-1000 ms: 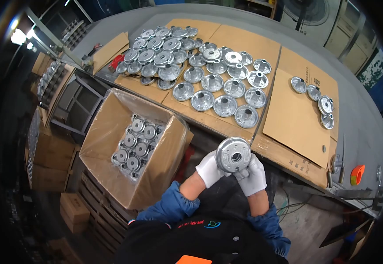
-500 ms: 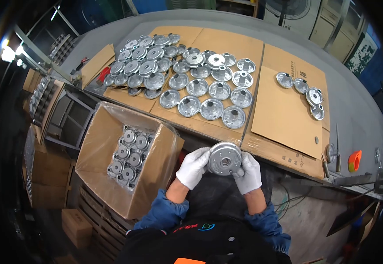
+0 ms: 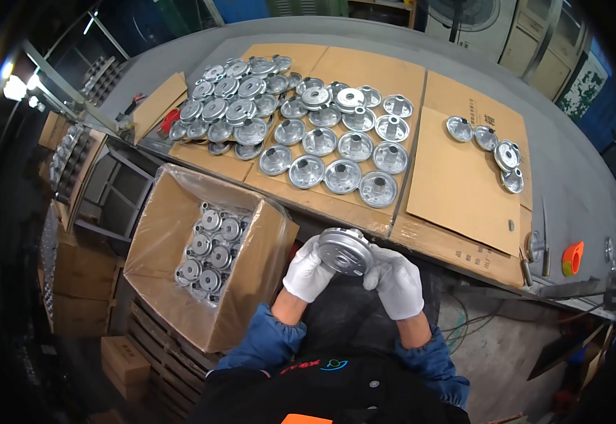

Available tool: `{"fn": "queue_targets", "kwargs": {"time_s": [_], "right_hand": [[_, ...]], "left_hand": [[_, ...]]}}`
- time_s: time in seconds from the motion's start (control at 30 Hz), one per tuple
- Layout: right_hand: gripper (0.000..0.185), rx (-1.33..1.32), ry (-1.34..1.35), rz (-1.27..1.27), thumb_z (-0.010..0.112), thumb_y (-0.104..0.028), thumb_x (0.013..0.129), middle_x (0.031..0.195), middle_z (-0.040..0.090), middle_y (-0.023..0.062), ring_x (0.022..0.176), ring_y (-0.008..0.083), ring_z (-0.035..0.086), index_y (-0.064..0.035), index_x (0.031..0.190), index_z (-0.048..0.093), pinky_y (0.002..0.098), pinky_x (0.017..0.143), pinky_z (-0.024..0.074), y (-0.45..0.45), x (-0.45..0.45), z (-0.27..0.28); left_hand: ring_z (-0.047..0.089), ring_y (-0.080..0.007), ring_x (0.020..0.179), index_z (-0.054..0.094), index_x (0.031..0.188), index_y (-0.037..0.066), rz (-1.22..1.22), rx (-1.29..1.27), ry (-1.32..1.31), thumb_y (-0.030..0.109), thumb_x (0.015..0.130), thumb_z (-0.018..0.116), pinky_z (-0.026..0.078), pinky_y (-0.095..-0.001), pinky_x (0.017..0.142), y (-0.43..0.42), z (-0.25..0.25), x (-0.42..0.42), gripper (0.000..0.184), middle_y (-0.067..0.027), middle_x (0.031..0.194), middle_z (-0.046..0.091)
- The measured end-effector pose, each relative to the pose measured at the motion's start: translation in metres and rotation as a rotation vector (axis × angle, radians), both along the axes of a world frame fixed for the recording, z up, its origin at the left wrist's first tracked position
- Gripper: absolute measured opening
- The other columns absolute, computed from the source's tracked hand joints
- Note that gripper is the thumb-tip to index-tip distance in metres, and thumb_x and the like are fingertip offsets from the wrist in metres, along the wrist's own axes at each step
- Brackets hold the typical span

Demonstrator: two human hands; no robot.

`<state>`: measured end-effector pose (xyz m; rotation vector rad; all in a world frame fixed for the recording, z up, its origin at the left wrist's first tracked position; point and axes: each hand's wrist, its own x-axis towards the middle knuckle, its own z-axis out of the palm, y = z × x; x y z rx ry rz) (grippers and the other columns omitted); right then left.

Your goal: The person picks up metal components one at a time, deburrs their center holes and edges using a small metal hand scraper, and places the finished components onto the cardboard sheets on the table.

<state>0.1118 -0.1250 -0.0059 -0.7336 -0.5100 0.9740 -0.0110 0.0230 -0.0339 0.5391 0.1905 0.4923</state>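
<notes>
A round silver metal casting (image 3: pixel 345 252) is held tilted in front of my body, its rim and side wall showing. My left hand (image 3: pixel 311 271), in a white glove, grips it from the left. From the right, my right hand (image 3: pixel 397 284), also gloved in white, has its bent fingers against the casting's edge; part of the thumb and fingertips is hidden. Beyond them on the table lie rows of similar round castings (image 3: pixel 342 176), hollow side up. To the left, a lined cardboard box (image 3: pixel 255 272) holds several more castings (image 3: pixel 210 251).
Cardboard sheets (image 3: pixel 456 177) cover the grey table (image 3: pixel 569 169). Several castings (image 3: pixel 507 155) lie at the right, near an orange ring-shaped object (image 3: pixel 572 258) and a thin metal rod (image 3: pixel 545 244). A wooden pallet (image 3: pixel 156 357) and a small carton (image 3: pixel 124 360) stand lower left.
The casting has been tipped from facing me to a tilted, edge-on pose and shifted slightly left. My right hand has turned, its fingers moving along the casting's right side.
</notes>
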Motion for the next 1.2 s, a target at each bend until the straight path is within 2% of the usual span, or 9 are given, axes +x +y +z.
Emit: {"fn": "queue_targets", "kwargs": {"time_s": [0.23,0.33,0.43,0.5,0.7,0.93,1.0,1.13,1.2], "right_hand": [[0.063,0.030,0.028,0.126,0.045,-0.044,0.094,0.117,0.056,0.0212,0.073,0.0214,0.060,0.0079,0.129,0.043,0.0300,0.064,0.0463,0.003,-0.002,0.010],[0.058,0.030,0.008,0.092,0.048,-0.039,0.094,0.107,0.061,0.0187,0.072,0.0195,0.060,0.0078,0.128,0.044,0.0289,0.062,0.0460,0.004,-0.003,0.013],[0.049,-0.272,-0.080,0.013,0.050,-0.031,0.094,0.091,0.063,0.0119,0.066,0.0153,0.057,0.0077,0.124,0.048,0.0265,0.059,0.0440,0.006,-0.003,0.010],[0.042,-0.416,0.140,-0.072,0.051,-0.025,0.094,0.077,0.059,0.0045,0.061,0.0120,0.053,0.0071,0.121,0.050,0.0243,0.056,0.0413,0.011,-0.003,0.013],[0.045,-0.219,0.348,-0.015,0.058,-0.029,0.089,0.080,0.056,0.0014,0.061,0.0089,0.048,0.0040,0.118,0.050,0.0234,0.055,0.0370,0.007,0.001,-0.009],[0.045,-0.195,0.300,-0.079,0.063,-0.030,0.086,0.081,0.057,0.0018,0.061,0.0095,0.048,0.0035,0.114,0.051,0.0238,0.056,0.0376,0.004,0.003,0.002],[0.045,-0.193,0.297,-0.089,0.062,-0.030,0.086,0.081,0.057,0.0020,0.062,0.0095,0.048,0.0037,0.114,0.051,0.0233,0.057,0.0379,0.004,0.004,-0.001],[0.041,-0.186,0.312,-0.103,0.060,-0.026,0.089,0.082,0.057,0.0028,0.065,0.0106,0.050,0.0039,0.115,0.050,0.0244,0.058,0.0402,0.004,0.004,-0.002],[0.038,-0.221,0.264,-0.149,0.059,-0.024,0.090,0.082,0.058,0.0032,0.066,0.0108,0.052,0.0049,0.113,0.051,0.0249,0.059,0.0417,0.006,0.002,0.001]], "left_hand": [[0.037,-0.0349,0.128,0.039,0.132,0.003,-0.121,-0.247,-0.177,0.029,0.089,0.055,0.032,-0.0508,0.106,-0.008,-0.010,0.004,0.052,-0.0182,0.138,0.038],[0.036,-0.0335,0.128,0.038,0.134,0.004,-0.072,-0.285,0.003,0.031,0.092,0.049,0.031,-0.0504,0.106,-0.012,-0.014,0.001,0.051,-0.0160,0.140,0.036],[0.038,-0.0315,0.128,0.038,0.133,0.004,-0.043,-0.362,-0.040,0.034,0.095,0.044,0.030,-0.0488,0.107,-0.017,-0.002,0.004,0.049,-0.0154,0.139,0.039],[0.043,-0.0289,0.124,0.039,0.132,0.002,-0.031,-0.427,-0.018,0.029,0.095,0.045,0.033,-0.0467,0.105,-0.018,0.010,0.005,0.046,-0.0150,0.134,0.044],[0.053,-0.0248,0.112,0.040,0.128,-0.002,-0.018,-0.007,0.110,0.014,0.082,0.066,0.047,-0.0373,0.090,-0.024,0.024,0.004,0.055,-0.0137,0.123,0.052],[0.058,-0.0241,0.101,0.038,0.128,-0.004,-0.010,0.030,0.169,0.006,0.076,0.067,0.050,-0.0363,0.080,-0.024,0.026,0.003,0.061,-0.0137,0.116,0.056],[0.057,-0.0212,0.101,0.044,0.123,-0.004,-0.042,0.002,0.149,0.000,0.079,0.063,0.049,-0.0345,0.081,-0.023,0.027,0.003,0.048,-0.0126,0.114,0.056],[0.059,-0.0227,0.098,0.036,0.131,-0.006,-0.023,0.038,0.196,0.004,0.079,0.063,0.051,-0.0334,0.077,-0.022,0.028,0.004,0.060,-0.0148,0.116,0.055],[0.056,-0.0226,0.103,0.033,0.134,-0.005,-0.042,0.119,0.203,0.021,0.089,0.056,0.050,-0.0342,0.081,-0.020,0.027,0.005,0.057,-0.0139,0.120,0.053]]}}
